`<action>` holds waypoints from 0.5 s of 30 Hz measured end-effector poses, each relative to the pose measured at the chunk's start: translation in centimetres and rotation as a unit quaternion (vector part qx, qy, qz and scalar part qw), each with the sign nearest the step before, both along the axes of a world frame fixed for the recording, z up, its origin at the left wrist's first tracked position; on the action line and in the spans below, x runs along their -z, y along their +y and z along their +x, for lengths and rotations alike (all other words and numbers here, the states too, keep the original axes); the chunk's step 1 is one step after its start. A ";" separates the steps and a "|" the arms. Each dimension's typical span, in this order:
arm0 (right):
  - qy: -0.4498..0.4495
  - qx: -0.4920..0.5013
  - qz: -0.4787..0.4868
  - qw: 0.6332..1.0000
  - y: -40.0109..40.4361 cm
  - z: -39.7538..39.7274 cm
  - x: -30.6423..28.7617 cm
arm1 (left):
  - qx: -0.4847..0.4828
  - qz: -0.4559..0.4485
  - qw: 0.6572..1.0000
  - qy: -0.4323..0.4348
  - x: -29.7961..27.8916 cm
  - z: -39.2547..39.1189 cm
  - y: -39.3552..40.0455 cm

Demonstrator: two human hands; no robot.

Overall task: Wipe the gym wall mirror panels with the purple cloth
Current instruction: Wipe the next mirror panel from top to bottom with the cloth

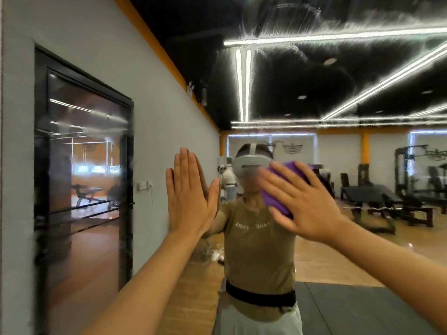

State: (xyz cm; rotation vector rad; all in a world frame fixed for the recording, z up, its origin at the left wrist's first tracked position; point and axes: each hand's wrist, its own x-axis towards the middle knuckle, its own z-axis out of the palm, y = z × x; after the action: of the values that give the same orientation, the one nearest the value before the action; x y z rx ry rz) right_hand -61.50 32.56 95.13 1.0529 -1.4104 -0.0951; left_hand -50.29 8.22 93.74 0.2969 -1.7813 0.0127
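**Bright strips, smeared glass**

The room is evenly and fairly brightly lit by white strip lights (338, 36) on a black ceiling, reflected in the mirror (362, 165). Hazy streaks on the glass spread their glow into feathery white smears near the top edge. Glare also streaks the dark door pane (84, 122) at left. Wide-angle bending curves the wall and ceiling lines towards the corners. The right hand (302, 192) and cloth (287, 175) look slightly motion-blurred; distant equipment is soft. Shadows are faint.
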 end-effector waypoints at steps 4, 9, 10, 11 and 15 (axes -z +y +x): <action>0.014 0.007 0.112 0.994 2.9 -0.9 6.7 | 0.024 0.007 1.000 0.016 0.6 -0.4 1.8; 0.041 0.029 0.209 0.977 4.4 -1.9 4.5 | 0.057 -0.037 0.998 0.007 1.5 -1.1 4.2; 0.052 0.032 0.228 0.972 4.6 -2.2 3.4 | 0.063 -0.039 0.997 0.007 1.5 -1.3 4.7; 0.056 0.033 0.232 0.971 4.9 -2.5 2.0 | 0.068 -0.043 0.997 0.007 1.4 -1.4 5.1; -0.006 0.008 0.106 0.994 6.8 -3.1 -6.3 | 0.073 -0.047 0.996 0.000 1.2 -2.3 6.3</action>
State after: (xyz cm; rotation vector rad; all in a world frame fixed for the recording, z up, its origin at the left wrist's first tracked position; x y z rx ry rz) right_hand -64.56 39.32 101.39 1.2183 -1.4426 -0.2560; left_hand -52.57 14.56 92.57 0.0977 -1.7935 -0.0069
